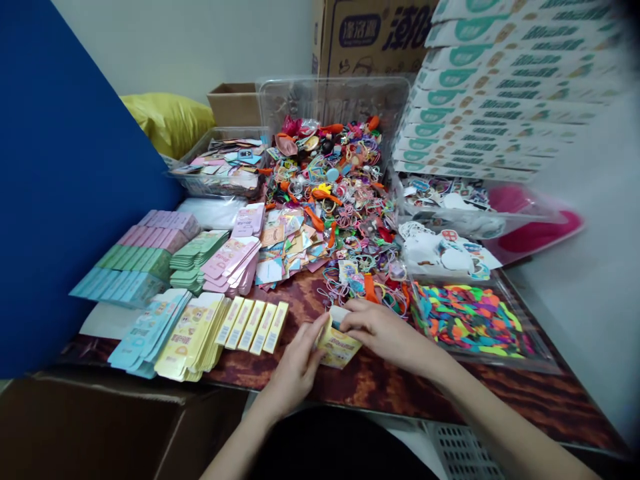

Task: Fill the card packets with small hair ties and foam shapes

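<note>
Over the front of the table, my left hand (pixel 299 355) is closed around the left side of a small yellow printed box (pixel 340 348). My right hand (pixel 373 325) pinches at the box's top opening, where a pale bluish piece (pixel 339 316) sticks up; I cannot make out what it is. Left of my hands, several folded yellow boxes (pixel 253 325) stand in a row. Beside them lie stacks of flat yellow cartons (pixel 193 335) and flat blue cartons (pixel 150 331). A heap of hair ties and small trinkets (pixel 345 220) spreads just beyond my right hand.
Folded boxes in rows (pixel 145 250), green cartons (pixel 197 257) and pink cartons (pixel 233 260) occupy the left. Loose cards (pixel 287 243) lie mid-table. At right sit a tray of colourful pieces (pixel 470 320) and tubs of stickers (pixel 445 253), below hanging printed strips (pixel 490 93). A blue panel (pixel 75 187) borders the left.
</note>
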`<state>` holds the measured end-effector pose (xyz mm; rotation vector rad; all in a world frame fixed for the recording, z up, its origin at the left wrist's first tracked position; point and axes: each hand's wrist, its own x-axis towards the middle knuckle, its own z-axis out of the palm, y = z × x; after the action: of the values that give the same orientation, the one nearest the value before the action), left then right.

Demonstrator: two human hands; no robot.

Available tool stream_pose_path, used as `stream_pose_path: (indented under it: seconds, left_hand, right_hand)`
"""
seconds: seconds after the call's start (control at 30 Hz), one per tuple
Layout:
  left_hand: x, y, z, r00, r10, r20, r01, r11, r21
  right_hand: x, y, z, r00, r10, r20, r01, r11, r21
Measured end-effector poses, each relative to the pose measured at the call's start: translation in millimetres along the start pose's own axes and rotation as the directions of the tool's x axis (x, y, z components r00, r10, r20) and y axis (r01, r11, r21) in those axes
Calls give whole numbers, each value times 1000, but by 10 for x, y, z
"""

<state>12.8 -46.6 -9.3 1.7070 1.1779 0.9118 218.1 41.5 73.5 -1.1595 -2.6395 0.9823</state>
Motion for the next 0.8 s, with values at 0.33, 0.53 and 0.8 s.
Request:
stream_pose_path:
  seconds: [0.33, 0.53, 0.8]
  left_hand:
    - [40, 49, 32, 1000, 3, -26, -6, 996, -86]
    - [88, 147, 25, 988, -137, -74, 96, 911, -401]
    - [39, 196, -13, 988, -153, -15, 137, 925, -355]
  right_hand:
    - [-46, -56, -145, 1000, -9, 30, 7, 998, 59]
    - [-150, -11, 193, 875, 304, -376, 18, 757, 654]
    - [-154, -108, 687, 686, 564, -460, 129, 528, 839]
